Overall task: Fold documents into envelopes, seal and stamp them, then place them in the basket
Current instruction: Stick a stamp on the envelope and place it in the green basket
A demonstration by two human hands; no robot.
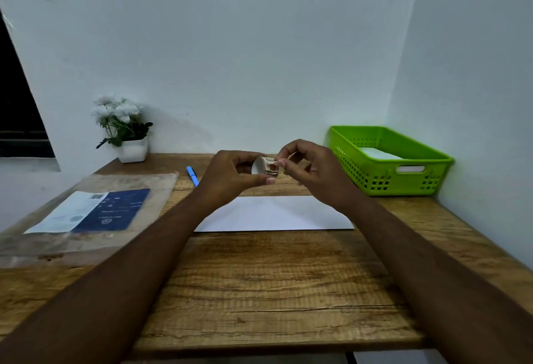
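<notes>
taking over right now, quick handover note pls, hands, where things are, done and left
Left hand grips the stamp roll; right hand pinches its loose end.
Envelope lies flat on the table below the hands, no stamp showing; sealed or not, cannot tell.
Green basket at right already holds a white item.
Left: tear off a stamp, stick it on, put envelope in basket.
</notes>
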